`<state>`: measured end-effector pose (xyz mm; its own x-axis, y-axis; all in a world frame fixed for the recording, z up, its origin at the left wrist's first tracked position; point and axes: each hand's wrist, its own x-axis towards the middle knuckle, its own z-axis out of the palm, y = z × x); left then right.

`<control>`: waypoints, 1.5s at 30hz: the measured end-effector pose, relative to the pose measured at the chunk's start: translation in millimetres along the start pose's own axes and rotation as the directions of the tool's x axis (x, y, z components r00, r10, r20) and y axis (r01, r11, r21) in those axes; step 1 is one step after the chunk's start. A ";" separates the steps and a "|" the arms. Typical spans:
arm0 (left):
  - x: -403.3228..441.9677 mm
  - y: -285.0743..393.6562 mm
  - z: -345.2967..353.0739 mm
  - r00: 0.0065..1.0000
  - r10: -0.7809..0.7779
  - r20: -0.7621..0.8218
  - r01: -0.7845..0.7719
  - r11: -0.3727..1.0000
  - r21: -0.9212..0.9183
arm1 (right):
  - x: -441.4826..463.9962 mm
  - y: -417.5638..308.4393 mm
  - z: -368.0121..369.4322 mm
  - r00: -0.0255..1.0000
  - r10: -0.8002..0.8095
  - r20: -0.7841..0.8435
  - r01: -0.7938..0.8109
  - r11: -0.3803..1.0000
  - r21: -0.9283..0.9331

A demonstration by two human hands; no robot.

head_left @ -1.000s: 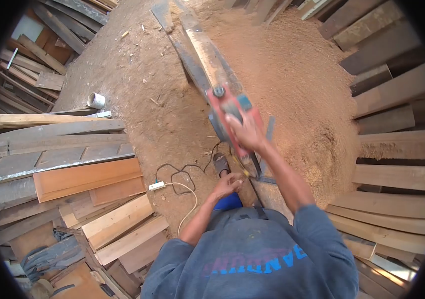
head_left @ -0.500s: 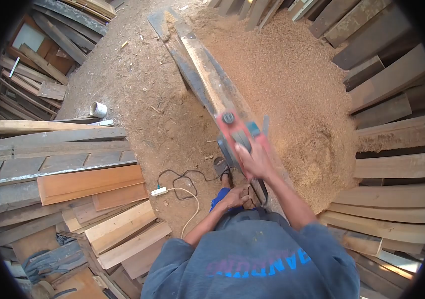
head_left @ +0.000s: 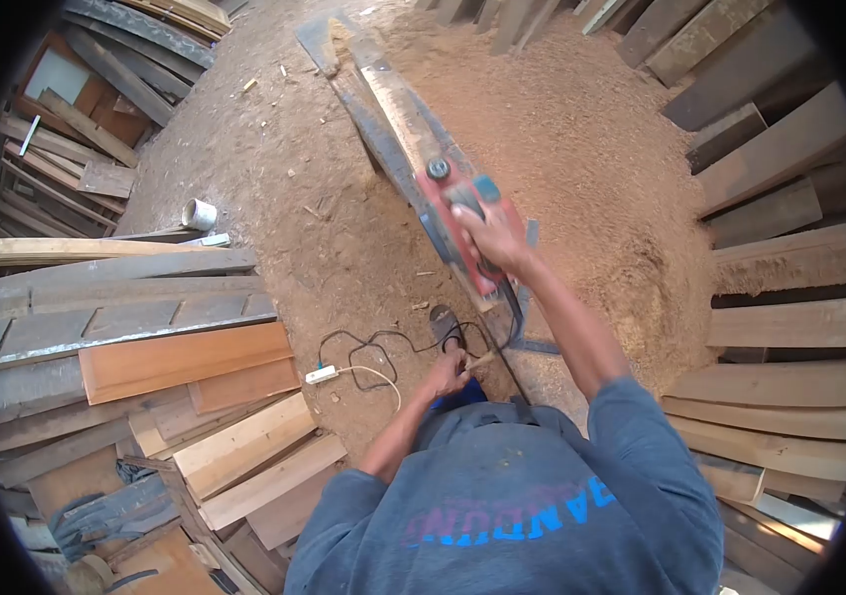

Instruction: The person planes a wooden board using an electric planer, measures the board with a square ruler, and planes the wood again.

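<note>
A red electric planer (head_left: 440,190) rests on a long narrow board (head_left: 398,114) that lies along a bench. My right hand (head_left: 490,236) is wrapped round the planer's handle. Nearer my body, my left hand (head_left: 451,372) is closed beside the near end of the bench, above my foot; what its fingers hold, if anything, is too small to make out. From the planer's rear a dark cable (head_left: 516,312) runs down beside the bench.
Sawdust (head_left: 581,178) covers the ground right of the bench. Stacked planks (head_left: 185,362) fill the left, and more boards (head_left: 789,325) line the right. A white power strip (head_left: 322,375) and a white bucket (head_left: 199,214) are on the left.
The planer and my right hand first came back toward my body, then moved forward along the board again. My left hand has shifted slightly forward since half a second ago.
</note>
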<state>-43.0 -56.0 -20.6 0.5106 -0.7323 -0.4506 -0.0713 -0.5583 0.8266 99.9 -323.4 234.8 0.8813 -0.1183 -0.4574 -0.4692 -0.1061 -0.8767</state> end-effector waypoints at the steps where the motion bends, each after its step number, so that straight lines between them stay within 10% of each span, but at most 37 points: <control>1: -5.0 7.4 0.0 0.999 -0.023 0.039 0.023 1.000 -0.008 | -14.5 28.1 1.8 0.997 -0.061 -0.045 0.057 0.995 -0.086; 5: -20.6 8.4 26.0 0.995 0.053 0.087 -0.062 0.993 0.102 | -115.4 101.0 1.5 0.939 -0.321 -0.124 0.291 0.932 -0.217; 12: -15.4 26.9 46.7 0.984 0.066 0.164 -0.107 0.961 0.255 | -177.4 111.8 -2.4 0.999 -0.029 -0.016 0.026 0.990 -0.140; 15: -16.3 13.4 40.1 0.990 0.142 -0.023 -0.132 0.957 0.259 | -119.2 49.0 1.2 0.999 -0.014 -0.049 0.008 0.993 -0.117; 22: -11.2 48.7 -38.3 0.929 -0.288 -0.232 0.194 0.913 -0.358 | 86.0 -83.5 -1.6 0.980 -0.145 -0.137 0.123 0.981 -0.152; 26: -13.3 38.9 -51.1 0.881 -0.226 -0.415 0.124 0.958 -0.258 | 136.8 -59.8 -3.7 0.978 -0.210 -0.021 0.210 0.977 0.030; 34: -30.6 -6.4 -19.3 0.941 -0.314 -0.129 0.333 0.926 0.176 | -9.3 34.1 10.8 0.997 -0.079 0.010 0.080 0.992 -0.095; 38: -39.2 -37.7 37.0 0.987 -0.138 -0.084 0.151 0.974 0.169 | -148.3 98.4 17.5 0.999 -0.050 0.018 0.052 0.993 -0.103; 45: -25.3 19.7 41.5 0.869 -0.122 -0.479 0.175 0.982 0.066 | -151.8 106.4 30.7 0.974 -0.185 -0.133 0.173 0.980 -0.099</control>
<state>-92.8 -64.6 -7.0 0.8629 -0.3817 -0.3313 -0.0376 -0.7021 0.7111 -82.2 -286.4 206.4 0.9377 -0.2265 -0.2633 -0.3129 -0.2217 -0.9235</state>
